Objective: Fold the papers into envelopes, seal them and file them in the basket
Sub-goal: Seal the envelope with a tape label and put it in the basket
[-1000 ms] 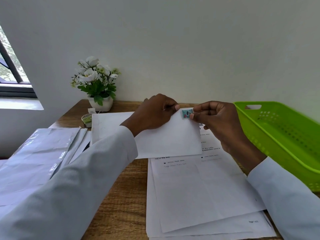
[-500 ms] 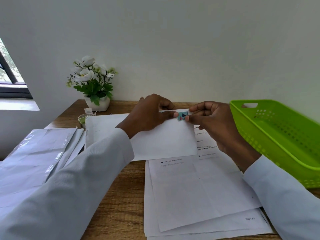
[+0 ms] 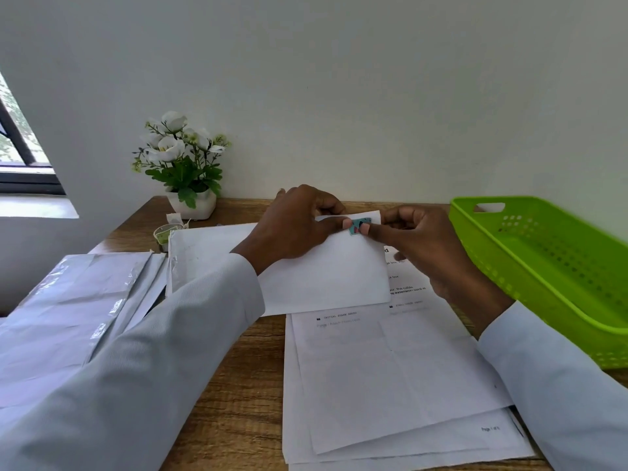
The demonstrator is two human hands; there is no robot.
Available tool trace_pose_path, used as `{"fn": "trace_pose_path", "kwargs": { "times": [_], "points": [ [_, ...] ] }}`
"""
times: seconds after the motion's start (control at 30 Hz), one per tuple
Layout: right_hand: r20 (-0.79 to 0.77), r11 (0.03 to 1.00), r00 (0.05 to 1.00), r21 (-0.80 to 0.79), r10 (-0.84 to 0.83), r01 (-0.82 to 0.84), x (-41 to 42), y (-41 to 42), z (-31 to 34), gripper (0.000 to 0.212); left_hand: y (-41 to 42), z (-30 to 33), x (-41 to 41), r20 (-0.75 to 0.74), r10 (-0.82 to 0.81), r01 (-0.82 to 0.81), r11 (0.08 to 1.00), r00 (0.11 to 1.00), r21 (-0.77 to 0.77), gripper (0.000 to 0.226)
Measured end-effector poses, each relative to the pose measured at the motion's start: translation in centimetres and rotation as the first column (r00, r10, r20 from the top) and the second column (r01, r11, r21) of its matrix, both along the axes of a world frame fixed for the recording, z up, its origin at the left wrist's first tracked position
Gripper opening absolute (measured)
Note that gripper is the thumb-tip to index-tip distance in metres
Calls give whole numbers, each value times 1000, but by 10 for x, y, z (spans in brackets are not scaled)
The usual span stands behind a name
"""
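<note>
Pinching a sticker (image 3: 358, 226) on the envelope (image 3: 326, 277) top edge, the left hand (image 3: 299, 226) and right hand (image 3: 418, 246) meet fingertip to fingertip, fingers curled. Papers (image 3: 390, 375) lie under the hands; the basket (image 3: 550, 266) stands just right of the right hand.

An envelope (image 3: 326, 277) is lying on the tabletop (image 3: 231, 396) behind a stack of papers (image 3: 390, 379). A basket (image 3: 543, 266) is sitting right of them, a potted plant (image 3: 183, 164) standing behind-left.
</note>
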State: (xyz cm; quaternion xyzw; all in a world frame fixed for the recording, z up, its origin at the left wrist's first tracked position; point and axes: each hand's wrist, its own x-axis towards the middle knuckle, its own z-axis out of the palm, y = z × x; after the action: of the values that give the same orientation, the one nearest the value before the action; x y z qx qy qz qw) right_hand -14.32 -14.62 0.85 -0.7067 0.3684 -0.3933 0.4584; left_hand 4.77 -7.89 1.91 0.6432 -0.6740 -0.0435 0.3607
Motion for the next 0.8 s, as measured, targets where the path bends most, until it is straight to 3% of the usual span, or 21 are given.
{"fn": "trace_pose_path", "kwargs": {
  "times": [0.13,0.3,0.4,0.5,0.6,0.73,0.8],
  "points": [
    [182,967,977,205,114,-151,0,2,4,20,3,7,-7,-72,-20,19,1000,997,-16,16],
    [310,966,951,247,0,-80,-8,-2,17,17,18,23,8,-143,-27,42,994,989,105,19],
    [292,968,956,229,34,-105,-19,-2,23,18,30,23,15,-340,30,6,994,940,105,15],
    [341,959,939,253,37,-130,-26,3,24,24,33,27,12,-547,97,-88,995,831,44,14],
    [374,939,924,280,86,-201,-29,18,24,22,30,35,2,-754,115,-181,984,647,-5,11],
    [329,944,936,250,125,-214,-28,36,25,19,18,46,-18,-892,42,-213,975,450,-61,8],
    [331,961,938,211,103,-180,-34,37,34,19,12,53,-30,-919,17,-196,978,394,-66,7]
  ]
}}
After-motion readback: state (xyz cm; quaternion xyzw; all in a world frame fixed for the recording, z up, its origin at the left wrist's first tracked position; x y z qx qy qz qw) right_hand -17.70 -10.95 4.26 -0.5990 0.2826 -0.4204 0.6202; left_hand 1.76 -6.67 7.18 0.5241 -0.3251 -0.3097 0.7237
